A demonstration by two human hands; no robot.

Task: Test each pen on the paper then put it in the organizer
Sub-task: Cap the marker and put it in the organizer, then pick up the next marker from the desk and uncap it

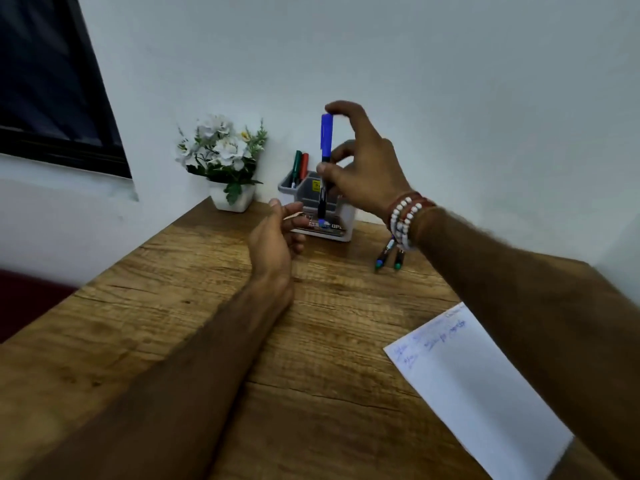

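Paper (485, 393) bears illegible blue scribbles; organizer (347, 216) label (333, 226) shows "OP".

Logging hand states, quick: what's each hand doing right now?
Left hand: open, holding nothing.
Right hand: pinching the blue marker upright.

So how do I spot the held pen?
Far across the wooden table, an organizer stands beside a flower pot. The right hand holds the pen upright over it; its cap is blue, the pens inside are green and red.

On the table (173, 323), the organizer (346, 221) stands at the back, flowerpot (231, 199) to its left, paper (478, 386) front right.
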